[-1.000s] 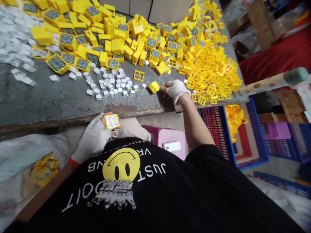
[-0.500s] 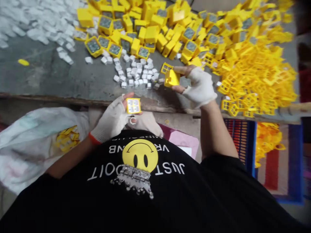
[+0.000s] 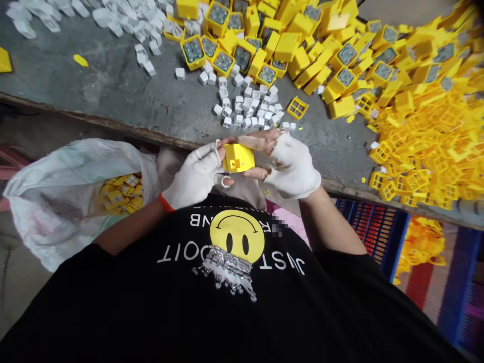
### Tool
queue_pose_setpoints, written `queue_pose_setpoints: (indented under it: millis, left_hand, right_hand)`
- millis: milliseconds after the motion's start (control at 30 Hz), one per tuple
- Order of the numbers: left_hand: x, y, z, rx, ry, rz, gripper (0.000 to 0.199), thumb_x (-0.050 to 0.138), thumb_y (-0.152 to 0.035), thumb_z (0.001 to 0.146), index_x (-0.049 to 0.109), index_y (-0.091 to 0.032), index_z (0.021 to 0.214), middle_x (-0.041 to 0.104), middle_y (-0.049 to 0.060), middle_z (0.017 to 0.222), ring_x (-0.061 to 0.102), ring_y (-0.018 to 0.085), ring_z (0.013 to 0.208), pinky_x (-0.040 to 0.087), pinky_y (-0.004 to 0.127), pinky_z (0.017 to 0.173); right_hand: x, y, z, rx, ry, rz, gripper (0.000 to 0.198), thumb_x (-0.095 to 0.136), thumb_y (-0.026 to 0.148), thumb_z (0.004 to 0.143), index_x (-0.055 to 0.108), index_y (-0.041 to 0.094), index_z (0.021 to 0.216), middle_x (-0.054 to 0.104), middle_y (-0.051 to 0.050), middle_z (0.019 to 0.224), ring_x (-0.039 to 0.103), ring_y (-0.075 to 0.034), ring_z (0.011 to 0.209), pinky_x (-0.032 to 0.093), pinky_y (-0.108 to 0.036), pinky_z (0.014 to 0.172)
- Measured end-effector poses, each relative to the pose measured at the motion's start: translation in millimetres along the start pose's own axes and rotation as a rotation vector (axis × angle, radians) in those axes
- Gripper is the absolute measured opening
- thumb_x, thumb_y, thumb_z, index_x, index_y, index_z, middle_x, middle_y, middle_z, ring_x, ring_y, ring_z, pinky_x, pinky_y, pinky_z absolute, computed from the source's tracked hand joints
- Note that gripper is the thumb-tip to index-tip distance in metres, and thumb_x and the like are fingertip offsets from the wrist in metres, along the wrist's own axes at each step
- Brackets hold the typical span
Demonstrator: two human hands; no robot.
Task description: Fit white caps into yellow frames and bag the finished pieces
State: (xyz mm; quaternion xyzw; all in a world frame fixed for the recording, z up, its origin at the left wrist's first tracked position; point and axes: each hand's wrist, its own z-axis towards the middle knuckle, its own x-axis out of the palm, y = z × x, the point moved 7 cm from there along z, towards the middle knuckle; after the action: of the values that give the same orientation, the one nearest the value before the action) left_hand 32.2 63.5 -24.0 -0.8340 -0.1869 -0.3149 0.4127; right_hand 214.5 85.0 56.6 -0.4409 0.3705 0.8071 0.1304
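A small yellow plastic casing (image 3: 242,157) is between my two gloved hands, just off the table's front edge. My left hand (image 3: 196,174) grips its left side with the fingertips. From the right, the fingers and thumb of my right hand (image 3: 293,164) close on the same casing. The four-window piece with white caps is not visible now; the hands and casing may cover it. A loose yellow four-window frame (image 3: 297,107) lies on the table beyond my right hand, beside a cluster of small white caps (image 3: 247,105).
On the grey table (image 3: 121,101), yellow casings with grey insides (image 3: 223,60) are heaped at the back. Yellow frames (image 3: 423,151) pile up on the right. An open plastic bag (image 3: 68,171) with yellow pieces stands lower left, a blue crate (image 3: 401,242) lower right.
My right hand has brought the yellow casing left and down to my left hand. The white-filled frame has gone out of sight, and the view has shifted left.
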Motion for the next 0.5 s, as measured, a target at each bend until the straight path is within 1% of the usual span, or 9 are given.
queue_pose_setpoints:
  millis: [67,133,200,267,367,500]
  left_hand:
    - [1,-1,-1,0.030,0.001,0.007,0.028,0.084,-0.028,0.106,0.085,-0.022,0.134,0.088,0.010,0.145,0.090,0.031,0.120,0.071,0.024,0.062]
    - [3,-3,-2,0.057,-0.005,0.012,0.025,0.086,-0.027,0.104,0.085,-0.020,0.128,0.087,0.011,0.148,0.090,0.032,0.121,0.070,0.024,0.060]
    - [5,-3,-3,0.063,-0.002,0.017,0.025,0.088,-0.027,0.103,0.085,-0.019,0.126,0.086,0.013,0.149,0.090,0.033,0.120,0.070,0.024,0.058]
    - [7,-3,-3,0.056,0.010,0.027,0.026,0.089,-0.028,0.102,0.085,-0.018,0.125,0.087,0.014,0.147,0.090,0.034,0.119,0.070,0.026,0.057]
    - [8,-3,-2,0.058,0.019,0.057,0.028,0.090,-0.031,0.101,0.087,-0.020,0.126,0.088,0.013,0.144,0.090,0.035,0.119,0.070,0.026,0.057]
    - [8,-1,-5,0.075,0.015,0.132,0.032,0.090,-0.035,0.102,0.088,-0.022,0.131,0.088,0.014,0.143,0.089,0.034,0.120,0.071,0.027,0.060]
  right_hand:
    - [-3,1,-3,-0.016,-0.023,-0.001,0.074,0.059,0.084,0.115,0.076,0.030,0.163,0.086,-0.011,0.145,0.084,-0.033,0.129,0.071,-0.056,0.116]
    - [-9,4,-5,-0.042,-0.078,0.003,0.070,0.062,0.081,0.115,0.076,0.031,0.162,0.087,-0.011,0.143,0.085,-0.031,0.127,0.072,-0.054,0.113]
    - [-15,6,-7,-0.059,-0.135,0.010,0.065,0.067,0.075,0.115,0.077,0.029,0.160,0.087,-0.012,0.142,0.085,-0.031,0.126,0.073,-0.051,0.111]
    - [-18,8,-7,-0.069,-0.161,0.016,0.065,0.067,0.073,0.116,0.077,0.027,0.160,0.087,-0.013,0.142,0.086,-0.030,0.126,0.073,-0.050,0.109]
    - [-16,8,-7,-0.075,-0.127,-0.008,0.066,0.061,0.075,0.118,0.077,0.026,0.159,0.087,-0.014,0.140,0.086,-0.030,0.124,0.073,-0.050,0.108]
    - [-8,6,-12,-0.075,-0.094,-0.073,0.069,0.054,0.074,0.120,0.076,0.023,0.161,0.086,-0.015,0.138,0.084,-0.031,0.122,0.072,-0.051,0.107]
